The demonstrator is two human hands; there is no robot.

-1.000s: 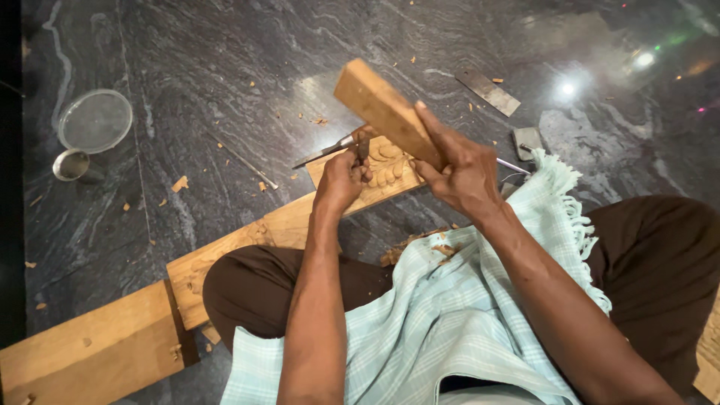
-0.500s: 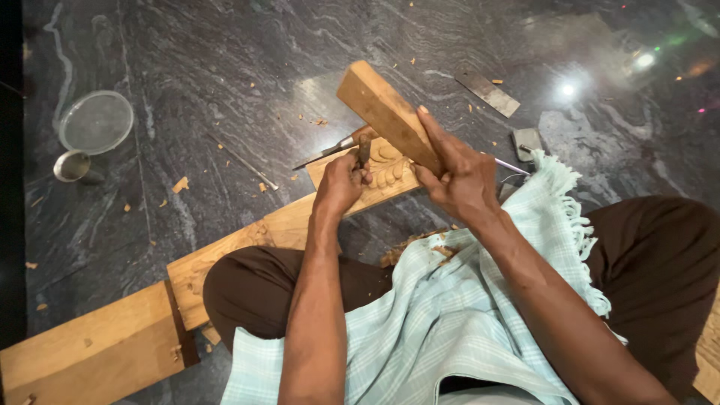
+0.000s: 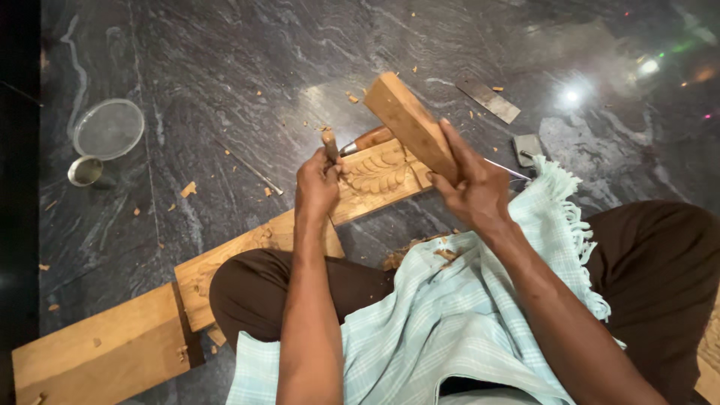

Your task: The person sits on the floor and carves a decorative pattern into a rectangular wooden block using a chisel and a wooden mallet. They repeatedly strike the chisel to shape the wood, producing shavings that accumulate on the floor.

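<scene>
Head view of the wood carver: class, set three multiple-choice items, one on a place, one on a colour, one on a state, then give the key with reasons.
1. Where does the round mesh sieve lie?
A. on the floor, upper left
B. on the lap
C. on the plank

2. What colour is the checked cloth on the lap?
A. red
B. pale blue
C. black

3. What is the right hand doing?
A. resting open on the floor
B. gripping a raised wooden block
C. holding a cup

Key: 1 A, it sits beside the metal cup; 2 B, pale blue checks show; 3 B, fingers wrap the block above the carved plank.
</scene>
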